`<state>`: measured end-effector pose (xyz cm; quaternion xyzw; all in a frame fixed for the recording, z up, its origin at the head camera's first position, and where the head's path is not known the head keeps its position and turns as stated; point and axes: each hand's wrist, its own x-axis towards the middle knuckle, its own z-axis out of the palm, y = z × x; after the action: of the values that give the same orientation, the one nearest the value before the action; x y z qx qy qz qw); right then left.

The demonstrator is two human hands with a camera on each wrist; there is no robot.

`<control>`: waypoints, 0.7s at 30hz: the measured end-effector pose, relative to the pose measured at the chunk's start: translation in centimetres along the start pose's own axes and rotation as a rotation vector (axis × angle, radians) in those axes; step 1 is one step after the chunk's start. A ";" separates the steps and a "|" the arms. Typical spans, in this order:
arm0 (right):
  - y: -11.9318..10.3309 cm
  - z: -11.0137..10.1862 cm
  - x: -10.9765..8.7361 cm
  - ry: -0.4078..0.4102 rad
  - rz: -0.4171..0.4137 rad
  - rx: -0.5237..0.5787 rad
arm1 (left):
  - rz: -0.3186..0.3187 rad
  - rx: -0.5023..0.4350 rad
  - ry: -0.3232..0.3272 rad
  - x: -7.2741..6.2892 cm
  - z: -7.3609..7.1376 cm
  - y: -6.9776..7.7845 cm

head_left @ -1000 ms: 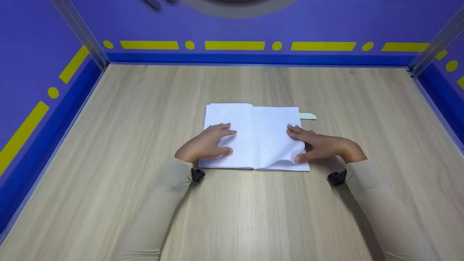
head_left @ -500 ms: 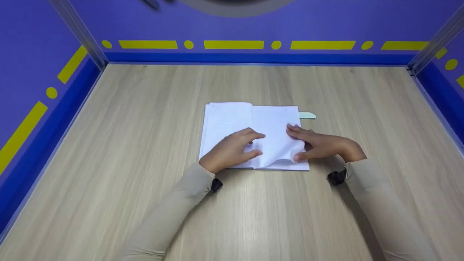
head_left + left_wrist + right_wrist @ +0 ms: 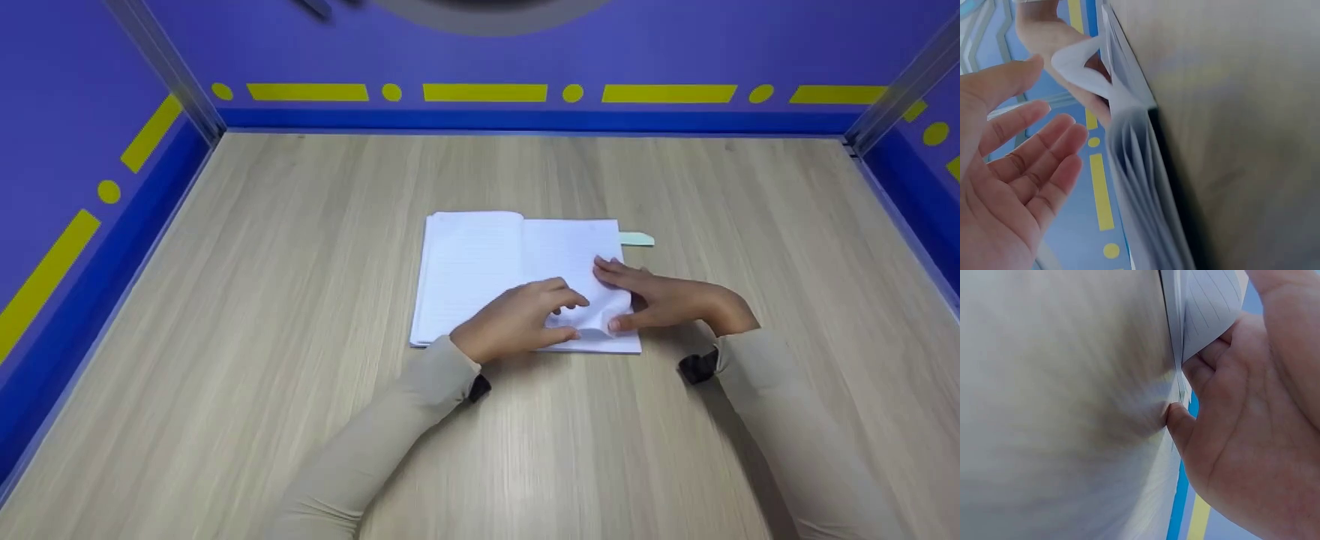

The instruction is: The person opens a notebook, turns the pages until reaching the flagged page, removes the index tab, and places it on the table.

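An open notebook [image 3: 480, 262] with lined white pages lies on the table. My right hand [image 3: 667, 300] is at its right edge, fingertips on the right-hand page and thumb at the raised near corner. That page [image 3: 1210, 309] curls up between thumb and fingers in the right wrist view. My left hand [image 3: 521, 319] hovers over the near part of the notebook, palm inward and fingers loosely bent, holding nothing. Its fingers [image 3: 1044, 140] are apart from the paper in the left wrist view, where the raised page [image 3: 1081, 67] bends outward in front of the right hand.
A pale green tab [image 3: 637, 239] sticks out from the notebook's right side. Wood-grain table [image 3: 300, 262] surrounds it. Blue walls [image 3: 487, 60] with yellow markings enclose the back and sides. Each wrist carries a small black camera [image 3: 697, 368].
My left hand has left the left-hand page and moved right across the notebook, close to the raised corner. The right hand has stayed where it was.
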<state>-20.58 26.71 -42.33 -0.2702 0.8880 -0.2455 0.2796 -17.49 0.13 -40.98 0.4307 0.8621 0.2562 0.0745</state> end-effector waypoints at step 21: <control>0.0 0.1 0.0 0.005 -0.009 0.000 | 0.025 0.003 -0.021 1.5 1.0 0.8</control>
<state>-20.51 26.64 -42.38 -0.2738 0.8874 -0.2473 0.2763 -17.49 2.15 -41.31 0.4441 0.8563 0.2513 0.0796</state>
